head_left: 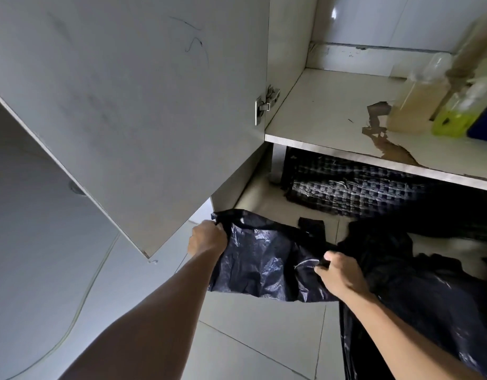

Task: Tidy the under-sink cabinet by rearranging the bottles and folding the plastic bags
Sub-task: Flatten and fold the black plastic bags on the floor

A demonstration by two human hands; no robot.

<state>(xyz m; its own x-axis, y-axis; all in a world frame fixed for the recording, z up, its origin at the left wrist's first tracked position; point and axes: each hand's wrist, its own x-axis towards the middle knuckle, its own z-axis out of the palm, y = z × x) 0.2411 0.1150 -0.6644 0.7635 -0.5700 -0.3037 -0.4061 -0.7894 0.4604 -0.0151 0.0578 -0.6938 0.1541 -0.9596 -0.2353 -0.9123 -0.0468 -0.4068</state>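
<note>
Left hand gripping one edge of a black plastic bag, right hand pinching its opposite edge, bag stretched between them, bottles on cabinet shelf above right hand

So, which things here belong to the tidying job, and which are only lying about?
Job:
- dark blue plastic bag, held by left hand and right hand
- black plastic bags on the floor
- clear bottle of yellow-green liquid
- clear bottle of brownish liquid

Lying about:
- dark woven mat
- open grey cabinet door
</note>
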